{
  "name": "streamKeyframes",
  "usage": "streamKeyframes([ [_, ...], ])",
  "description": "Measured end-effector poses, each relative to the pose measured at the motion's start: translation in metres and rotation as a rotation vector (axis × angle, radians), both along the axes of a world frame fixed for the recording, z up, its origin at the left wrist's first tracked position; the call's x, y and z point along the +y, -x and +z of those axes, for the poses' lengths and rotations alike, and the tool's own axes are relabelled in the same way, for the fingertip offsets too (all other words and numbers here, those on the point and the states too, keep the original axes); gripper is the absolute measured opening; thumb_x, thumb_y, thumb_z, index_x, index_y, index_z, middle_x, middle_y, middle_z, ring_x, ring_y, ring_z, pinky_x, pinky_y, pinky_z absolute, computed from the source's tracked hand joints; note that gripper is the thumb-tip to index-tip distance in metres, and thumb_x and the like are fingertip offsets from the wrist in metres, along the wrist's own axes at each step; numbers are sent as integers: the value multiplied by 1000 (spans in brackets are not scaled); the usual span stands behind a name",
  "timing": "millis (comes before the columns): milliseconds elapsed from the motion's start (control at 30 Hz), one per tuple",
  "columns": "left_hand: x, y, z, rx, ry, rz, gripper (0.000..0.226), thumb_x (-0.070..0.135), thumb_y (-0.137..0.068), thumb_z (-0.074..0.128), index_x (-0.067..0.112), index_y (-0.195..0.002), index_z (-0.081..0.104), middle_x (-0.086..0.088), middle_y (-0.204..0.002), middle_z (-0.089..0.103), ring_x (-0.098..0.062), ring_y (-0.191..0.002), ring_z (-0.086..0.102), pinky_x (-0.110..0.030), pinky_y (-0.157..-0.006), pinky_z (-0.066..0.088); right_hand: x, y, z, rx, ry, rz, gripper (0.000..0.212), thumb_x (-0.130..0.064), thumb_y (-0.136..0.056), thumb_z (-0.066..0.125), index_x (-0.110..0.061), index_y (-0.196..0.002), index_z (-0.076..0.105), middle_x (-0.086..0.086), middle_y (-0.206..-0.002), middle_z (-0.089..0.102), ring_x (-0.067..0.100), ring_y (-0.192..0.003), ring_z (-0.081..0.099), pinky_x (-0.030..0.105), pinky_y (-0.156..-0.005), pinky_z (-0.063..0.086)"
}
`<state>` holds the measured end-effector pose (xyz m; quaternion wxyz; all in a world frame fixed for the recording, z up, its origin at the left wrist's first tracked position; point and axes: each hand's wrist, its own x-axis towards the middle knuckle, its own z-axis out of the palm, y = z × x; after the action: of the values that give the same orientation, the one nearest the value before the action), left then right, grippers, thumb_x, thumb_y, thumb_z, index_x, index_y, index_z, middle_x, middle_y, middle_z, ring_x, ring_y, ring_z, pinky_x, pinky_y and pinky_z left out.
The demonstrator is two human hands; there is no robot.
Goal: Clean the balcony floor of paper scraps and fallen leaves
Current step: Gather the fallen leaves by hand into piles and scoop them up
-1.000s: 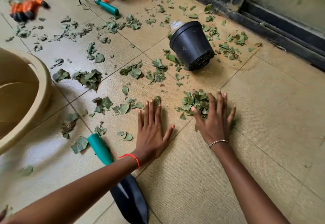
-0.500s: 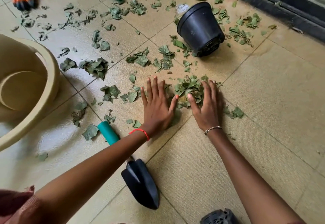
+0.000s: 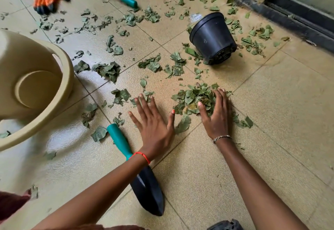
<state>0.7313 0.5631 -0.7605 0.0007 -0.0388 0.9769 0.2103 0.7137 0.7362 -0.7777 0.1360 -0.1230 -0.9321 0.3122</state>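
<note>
I read no labels. My left hand [image 3: 153,127] lies flat, fingers spread; my right hand [image 3: 217,114] cups the leaf pile [image 3: 191,98], fingers together. A trowel [image 3: 133,168] lies under my left wrist, a tipped black pot [image 3: 212,37] beyond.

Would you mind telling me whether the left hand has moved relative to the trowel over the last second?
No clear move: the left hand lies flat just right of the trowel handle throughout; the shifts between frames look like camera motion.

Beige textured floor tiles [image 3: 271,139], dark sliding-door track [image 3: 289,18] along far edge.
</note>
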Motion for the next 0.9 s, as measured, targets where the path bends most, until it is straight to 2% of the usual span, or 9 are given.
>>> streamKeyframes([
  [100, -5, 0, -5, -103, -7, 77, 98, 74, -75, 0, 13, -151, -8, -11, -153, -30, -27, -138, -34, -50, -105, -28, 0, 0, -1, 18, -18, 12, 78, -64, -83, 34, -10, -139, 36, 10, -149, 31, 22, -137, 26, 48, -113, 23],
  [167, -4, -1, -6, -121, -47, 24, 98, 75, -74, -2, 15, -150, -13, -10, -152, -33, -26, -138, -35, -48, -108, -27, 0, 0, -1, 23, -43, 20, 79, -64, -83, 33, -9, -139, 36, 11, -148, 32, 22, -138, 27, 43, -114, 19],
  [267, 1, -2, -2, -60, -191, -188, 88, 71, -80, 3, 21, -150, -12, -2, -153, -30, -14, -138, -34, -33, -108, -31, 0, 0, -1, 28, -56, 17, 79, -64, -83, 33, -9, -139, 36, 11, -149, 31, 22, -138, 26, 45, -114, 21],
  [400, -5, 16, 0, 66, -225, -214, 75, 64, -87, 10, 25, -151, 1, 3, -158, -17, -12, -143, -24, -34, -111, -27, 0, 0, -1, 27, -57, 6, 78, -63, -84, 34, -8, -138, 37, 11, -149, 31, 24, -138, 26, 50, -111, 25],
  [533, -15, 33, -7, -35, -178, -138, 79, 63, -88, 7, 17, -152, 1, -3, -159, -13, -13, -144, -18, -36, -115, -18, -1, -2, 4, -8, -158, 74, 85, -68, -80, 31, -9, -141, 34, 12, -150, 29, 25, -139, 24, 42, -116, 10],
  [633, -10, 26, -6, -39, -212, -350, 87, 71, -84, -1, 17, -152, 0, -2, -159, -4, -10, -146, -7, -34, -119, -10, -1, -4, 5, 1, -205, 120, 86, -70, -79, 32, -10, -142, 34, 10, -151, 28, 23, -140, 22, 41, -115, 7],
  [733, -2, 15, -2, -13, -328, -477, 78, 68, -88, 5, 23, -151, 6, 4, -158, 1, -6, -145, 0, -35, -120, -5, 0, -5, 7, 8, -174, 107, 86, -69, -79, 32, -10, -142, 33, 9, -151, 29, 22, -140, 22, 41, -115, 8],
  [800, -7, 22, -1, 47, -302, -396, 79, 69, -87, 5, 22, -151, 7, 4, -157, -2, -6, -145, -3, -34, -119, -9, -1, -5, 8, 7, -158, 104, 86, -69, -80, 32, -10, -142, 33, 9, -151, 29, 22, -140, 22, 42, -115, 9],
  [900, -26, 43, -2, 72, -131, -175, 82, 66, -87, 7, 16, -152, 4, -5, -158, -13, -14, -144, -17, -39, -116, -17, -1, -4, 8, 9, -146, 101, 85, -68, -80, 32, -9, -141, 34, 9, -150, 31, 24, -139, 25, 46, -115, 15],
])
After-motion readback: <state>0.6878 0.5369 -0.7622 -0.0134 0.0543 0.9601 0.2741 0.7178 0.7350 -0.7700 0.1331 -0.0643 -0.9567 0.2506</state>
